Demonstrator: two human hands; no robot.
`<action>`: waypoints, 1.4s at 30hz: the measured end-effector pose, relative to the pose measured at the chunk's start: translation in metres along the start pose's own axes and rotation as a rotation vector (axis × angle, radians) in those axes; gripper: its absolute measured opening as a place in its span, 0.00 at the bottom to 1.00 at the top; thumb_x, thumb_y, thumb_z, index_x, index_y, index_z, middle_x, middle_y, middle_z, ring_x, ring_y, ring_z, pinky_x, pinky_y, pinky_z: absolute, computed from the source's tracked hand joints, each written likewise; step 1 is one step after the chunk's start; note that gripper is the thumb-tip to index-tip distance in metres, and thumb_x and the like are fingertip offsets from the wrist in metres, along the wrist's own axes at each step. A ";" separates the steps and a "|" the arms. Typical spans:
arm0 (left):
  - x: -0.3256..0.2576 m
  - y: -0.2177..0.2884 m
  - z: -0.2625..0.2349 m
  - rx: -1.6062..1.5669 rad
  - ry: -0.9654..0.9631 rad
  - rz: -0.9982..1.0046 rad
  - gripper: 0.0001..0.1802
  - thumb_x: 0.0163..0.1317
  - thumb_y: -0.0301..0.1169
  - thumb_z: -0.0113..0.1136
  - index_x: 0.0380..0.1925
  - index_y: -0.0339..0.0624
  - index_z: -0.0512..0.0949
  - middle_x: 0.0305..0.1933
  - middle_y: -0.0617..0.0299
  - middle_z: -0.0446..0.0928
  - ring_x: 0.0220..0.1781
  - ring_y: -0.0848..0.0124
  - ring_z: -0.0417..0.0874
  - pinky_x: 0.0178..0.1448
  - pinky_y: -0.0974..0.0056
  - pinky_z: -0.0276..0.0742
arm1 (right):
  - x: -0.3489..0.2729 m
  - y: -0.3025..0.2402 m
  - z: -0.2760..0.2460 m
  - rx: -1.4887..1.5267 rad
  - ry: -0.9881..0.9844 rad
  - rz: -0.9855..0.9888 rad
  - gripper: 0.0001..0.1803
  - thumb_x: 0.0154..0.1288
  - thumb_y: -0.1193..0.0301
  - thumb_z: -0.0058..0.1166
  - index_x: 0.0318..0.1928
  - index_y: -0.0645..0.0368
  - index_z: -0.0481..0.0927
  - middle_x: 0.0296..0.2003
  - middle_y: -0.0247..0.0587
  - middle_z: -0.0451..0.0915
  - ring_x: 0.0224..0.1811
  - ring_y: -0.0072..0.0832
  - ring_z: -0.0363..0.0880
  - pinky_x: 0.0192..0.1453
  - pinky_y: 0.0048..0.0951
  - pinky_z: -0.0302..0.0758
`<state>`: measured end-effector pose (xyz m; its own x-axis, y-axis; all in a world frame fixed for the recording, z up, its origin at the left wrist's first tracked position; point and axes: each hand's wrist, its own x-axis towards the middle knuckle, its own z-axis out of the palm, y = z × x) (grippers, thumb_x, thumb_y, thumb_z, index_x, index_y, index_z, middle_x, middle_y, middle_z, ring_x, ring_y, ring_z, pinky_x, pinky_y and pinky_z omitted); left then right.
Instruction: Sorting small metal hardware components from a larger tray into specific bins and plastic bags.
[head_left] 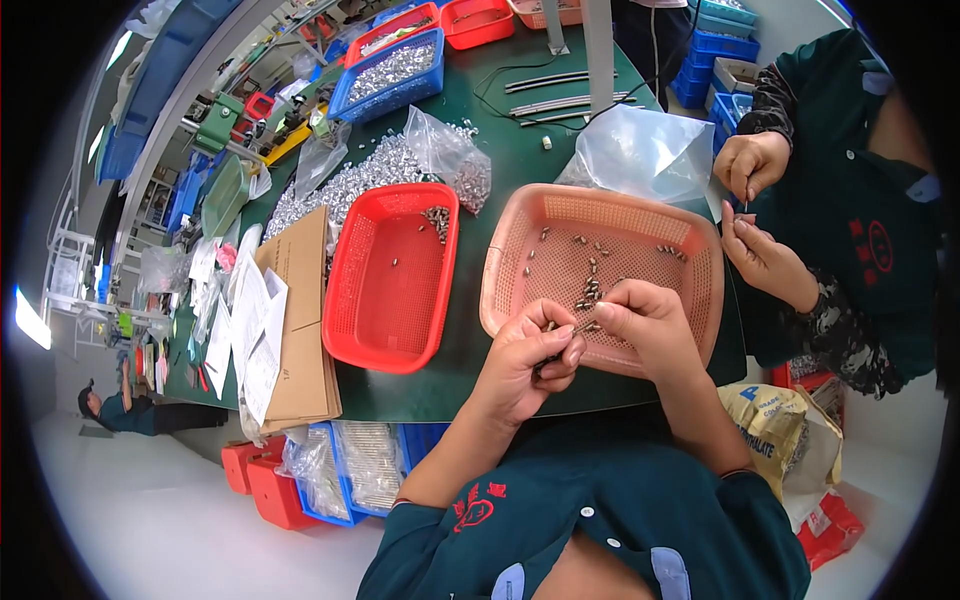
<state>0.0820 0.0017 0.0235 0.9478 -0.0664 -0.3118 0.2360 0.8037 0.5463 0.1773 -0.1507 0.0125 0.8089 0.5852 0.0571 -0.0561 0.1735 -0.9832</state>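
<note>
Both of my hands meet above the near edge of a pale pink perforated plastic basket (505, 240). Small dark metal cylindrical pieces (590, 290) lie scattered on its bottom. My left hand (530, 360) is closed, its curled fingers around small metal pieces that show partly between them. Thumb and forefinger of my right hand (650, 325) pinch at something thin and small by the left fingertips; it is too small to name. A red plastic basket (385, 300) stands to the left, with a small pile of similar metal pieces (438, 220) in its far right corner.
Shiny metal pieces (350, 185) heap on the green table (470, 395) beyond the red basket. Clear plastic bags (645, 150) lie behind the pink basket. Flattened cardboard (305, 350) and papers lie at left. At right, a co-worker's hands (755, 170) work close to the basket.
</note>
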 end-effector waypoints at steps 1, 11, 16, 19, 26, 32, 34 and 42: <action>0.000 0.000 0.000 0.032 0.004 0.015 0.04 0.62 0.25 0.51 0.36 0.43 0.69 0.24 0.58 0.71 0.16 0.81 0.59 0.17 0.78 0.51 | 0.000 -0.001 0.001 0.204 -0.001 0.148 0.05 0.54 0.77 0.61 0.27 0.66 0.79 0.22 0.35 0.76 0.26 0.17 0.72 0.30 0.19 0.68; 0.008 -0.006 -0.003 0.009 0.016 -0.011 0.04 0.63 0.28 0.53 0.35 0.43 0.68 0.23 0.60 0.72 0.14 0.81 0.59 0.17 0.78 0.51 | -0.010 0.003 0.015 0.223 -0.033 0.086 0.05 0.63 0.76 0.53 0.32 0.66 0.76 0.26 0.37 0.79 0.29 0.20 0.79 0.33 0.18 0.77; 0.007 -0.006 0.000 0.060 0.081 -0.010 0.07 0.67 0.33 0.47 0.38 0.41 0.69 0.26 0.59 0.72 0.15 0.81 0.59 0.17 0.77 0.51 | -0.008 0.008 0.006 0.335 0.032 0.233 0.05 0.63 0.74 0.54 0.30 0.62 0.76 0.24 0.31 0.77 0.25 0.14 0.73 0.28 0.14 0.69; 0.007 -0.001 0.003 0.047 0.127 -0.002 0.13 0.69 0.35 0.42 0.42 0.37 0.69 0.27 0.58 0.72 0.16 0.80 0.60 0.17 0.77 0.52 | -0.004 0.010 -0.001 0.288 0.138 0.170 0.06 0.61 0.72 0.57 0.28 0.59 0.77 0.21 0.24 0.73 0.23 0.09 0.66 0.25 0.13 0.61; 0.005 0.006 0.004 0.089 0.111 0.001 0.13 0.67 0.30 0.38 0.45 0.35 0.69 0.27 0.58 0.72 0.17 0.80 0.60 0.17 0.76 0.52 | -0.006 -0.011 0.000 -0.932 0.294 -0.562 0.04 0.52 0.76 0.60 0.25 0.61 0.77 0.19 0.42 0.71 0.21 0.32 0.71 0.26 0.26 0.68; 0.005 -0.002 0.001 -0.141 0.018 -0.024 0.11 0.69 0.35 0.41 0.41 0.41 0.70 0.24 0.58 0.69 0.15 0.80 0.58 0.16 0.76 0.51 | -0.010 0.004 0.010 -0.105 0.195 -0.118 0.06 0.57 0.77 0.58 0.26 0.64 0.76 0.21 0.31 0.72 0.24 0.16 0.70 0.27 0.23 0.68; 0.008 -0.004 -0.004 -0.211 -0.031 -0.046 0.10 0.69 0.35 0.44 0.40 0.42 0.70 0.25 0.59 0.69 0.16 0.80 0.58 0.17 0.77 0.51 | -0.010 0.006 0.015 0.113 0.187 -0.017 0.06 0.61 0.76 0.56 0.28 0.66 0.76 0.22 0.27 0.73 0.27 0.11 0.69 0.27 0.19 0.67; 0.012 -0.013 -0.012 -0.309 0.017 -0.020 0.07 0.65 0.33 0.52 0.36 0.42 0.72 0.29 0.63 0.70 0.19 0.81 0.61 0.18 0.78 0.53 | -0.013 0.009 0.022 0.114 0.182 -0.060 0.04 0.60 0.78 0.56 0.29 0.65 0.77 0.24 0.30 0.73 0.26 0.13 0.69 0.28 0.18 0.66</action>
<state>0.0880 -0.0030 0.0034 0.9394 -0.0760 -0.3342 0.1755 0.9443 0.2784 0.1537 -0.1390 0.0065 0.9045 0.4204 0.0726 -0.0623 0.2985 -0.9524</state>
